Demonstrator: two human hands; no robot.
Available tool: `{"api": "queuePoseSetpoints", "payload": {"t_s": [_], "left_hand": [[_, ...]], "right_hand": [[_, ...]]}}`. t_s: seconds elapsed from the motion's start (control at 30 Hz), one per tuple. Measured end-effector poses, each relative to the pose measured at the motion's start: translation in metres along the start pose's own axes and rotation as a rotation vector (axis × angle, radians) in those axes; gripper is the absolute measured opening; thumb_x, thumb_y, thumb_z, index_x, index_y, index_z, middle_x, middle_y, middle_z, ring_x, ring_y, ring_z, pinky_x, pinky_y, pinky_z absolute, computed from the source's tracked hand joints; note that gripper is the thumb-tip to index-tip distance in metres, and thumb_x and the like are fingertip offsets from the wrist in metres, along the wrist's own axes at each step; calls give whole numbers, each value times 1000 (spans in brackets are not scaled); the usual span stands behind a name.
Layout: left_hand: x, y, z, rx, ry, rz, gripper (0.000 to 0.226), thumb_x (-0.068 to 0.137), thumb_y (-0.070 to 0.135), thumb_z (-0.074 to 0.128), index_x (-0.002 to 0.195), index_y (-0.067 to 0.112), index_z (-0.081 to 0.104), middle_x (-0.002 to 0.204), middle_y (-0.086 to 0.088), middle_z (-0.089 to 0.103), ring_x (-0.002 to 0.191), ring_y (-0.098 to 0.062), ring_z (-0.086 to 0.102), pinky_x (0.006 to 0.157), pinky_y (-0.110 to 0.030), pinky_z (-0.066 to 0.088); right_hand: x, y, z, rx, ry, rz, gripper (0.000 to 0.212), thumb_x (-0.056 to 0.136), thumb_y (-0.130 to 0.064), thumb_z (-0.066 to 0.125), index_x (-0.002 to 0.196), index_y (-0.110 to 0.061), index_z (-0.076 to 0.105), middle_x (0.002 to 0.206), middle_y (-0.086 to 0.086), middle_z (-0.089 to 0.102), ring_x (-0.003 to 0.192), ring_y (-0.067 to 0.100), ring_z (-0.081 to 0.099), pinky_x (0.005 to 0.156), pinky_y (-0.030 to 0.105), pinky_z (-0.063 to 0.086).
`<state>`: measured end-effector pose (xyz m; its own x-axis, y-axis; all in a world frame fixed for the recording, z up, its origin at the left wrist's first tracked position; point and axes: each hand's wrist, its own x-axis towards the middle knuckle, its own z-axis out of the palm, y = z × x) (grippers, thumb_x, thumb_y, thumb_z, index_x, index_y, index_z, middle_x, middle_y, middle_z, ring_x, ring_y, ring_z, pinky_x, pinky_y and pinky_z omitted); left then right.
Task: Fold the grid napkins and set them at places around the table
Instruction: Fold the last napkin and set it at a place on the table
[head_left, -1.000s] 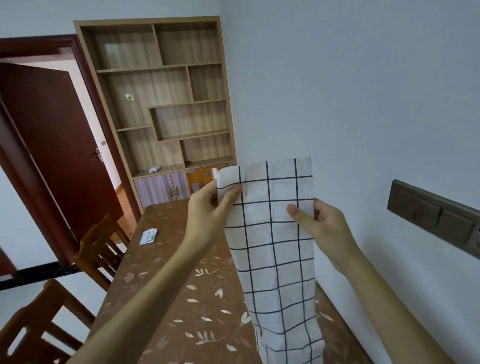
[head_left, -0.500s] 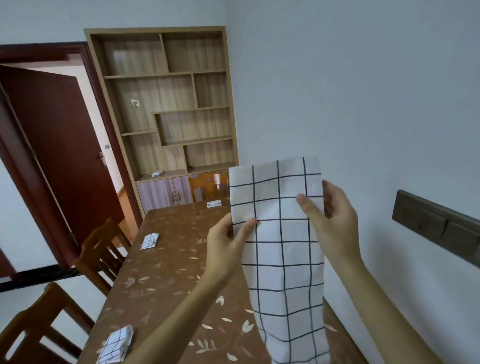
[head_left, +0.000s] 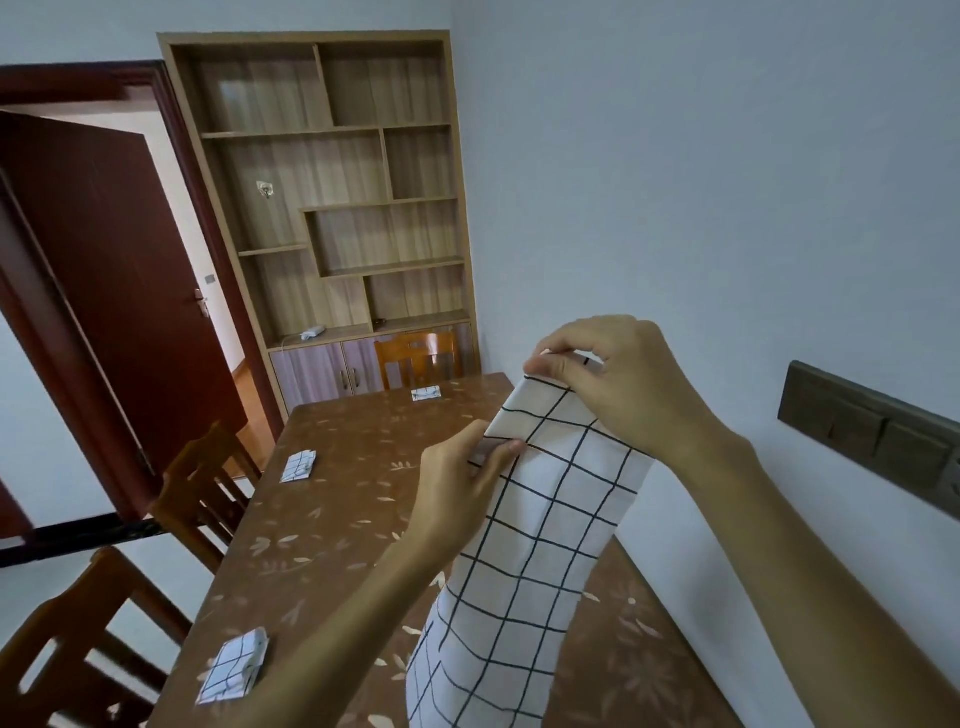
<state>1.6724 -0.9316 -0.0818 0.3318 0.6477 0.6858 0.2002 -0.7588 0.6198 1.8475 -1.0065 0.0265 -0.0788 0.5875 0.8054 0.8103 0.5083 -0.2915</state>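
Note:
A white napkin with a black grid (head_left: 535, 561) hangs in the air above the brown leaf-patterned table (head_left: 322, 525). My left hand (head_left: 457, 493) pinches its left edge. At the top edge, my right hand (head_left: 618, 379) grips the cloth and bends it over toward me. Three small folded grid napkins lie on the table: one near the front left edge (head_left: 234, 672), one midway along the left side (head_left: 298, 465), one at the far end (head_left: 426, 393).
Wooden chairs stand along the table's left side (head_left: 202, 488) (head_left: 67, 644) and at the far end (head_left: 418, 358). A wooden shelf unit (head_left: 332, 208) fills the back wall beside an open dark red door (head_left: 109, 291). A dark switch panel (head_left: 872, 436) is on the right wall.
The napkin's top edge has come down and tilted toward me. My right hand moved from its right side onto the top; my left hand dropped lower. The view tipped down, showing more table.

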Motion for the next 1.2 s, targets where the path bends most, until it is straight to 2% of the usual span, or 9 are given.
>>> {"api": "queuePoseSetpoints", "payload": {"t_s": [0.2,0.4,0.5,0.6,0.7,0.87,0.97,1.07,1.2], "left_hand": [[-19,-20,-10,47,6,-65,21,93,16,69,75,25,61,62,28,58,58,6,51,55,-7,33],[-40,-62,-28,113,-7,-134,35,91,40,65,74,9,63,63,-2,55,58,-4,40,55,-22,32],[-49,-78,-39,132,-6,-164,32,90,38,65,75,10,67,64,9,60,56,-5,48,54,-23,37],[-59,-93,-50,152,-36,-184,23,89,37,65,74,20,68,60,12,55,54,-5,43,53,-25,35],[-72,-107,-60,206,-73,-209,25,86,38,67,73,17,69,59,5,56,54,-5,41,53,-21,31],[-88,-135,-78,327,-136,-340,29,87,44,64,75,18,70,62,4,63,56,-8,52,56,-32,42],[-80,-119,-73,323,-275,-377,10,86,38,72,92,30,73,80,16,72,73,1,68,70,-25,59],[-63,-84,-54,184,-306,-347,28,85,32,76,111,25,71,94,14,75,86,2,71,82,-24,60],[-36,-36,-18,27,-379,-273,51,78,51,77,121,26,66,103,11,74,93,0,70,85,-24,59]], "right_hand": [[-6,11,-9,129,117,178,6,87,-20,76,87,-16,79,84,-11,74,88,4,66,79,9,46],[-16,34,-20,132,208,301,6,88,-23,75,87,-17,77,81,-24,70,81,-12,63,80,2,42],[-20,44,-23,113,230,331,4,88,-24,75,86,-20,76,74,-32,68,80,-14,63,79,1,41],[-23,48,-26,88,241,335,10,88,-23,74,90,-14,78,81,-27,68,79,-13,62,80,2,43],[-22,49,-32,90,290,335,10,89,-22,73,93,-13,77,84,-23,67,79,-15,61,78,0,42],[-22,52,-36,106,270,347,11,89,-22,73,91,-13,77,85,-16,70,78,-15,62,78,0,41],[-23,45,-26,139,210,309,7,88,-21,74,88,-15,77,86,-15,72,79,-11,63,80,2,42],[-20,36,-12,209,169,279,5,85,-18,76,83,-22,75,84,-15,72,79,-7,64,80,5,44],[-17,25,3,238,107,220,8,85,-15,76,85,-23,77,84,-10,74,87,8,68,79,11,49]]}}
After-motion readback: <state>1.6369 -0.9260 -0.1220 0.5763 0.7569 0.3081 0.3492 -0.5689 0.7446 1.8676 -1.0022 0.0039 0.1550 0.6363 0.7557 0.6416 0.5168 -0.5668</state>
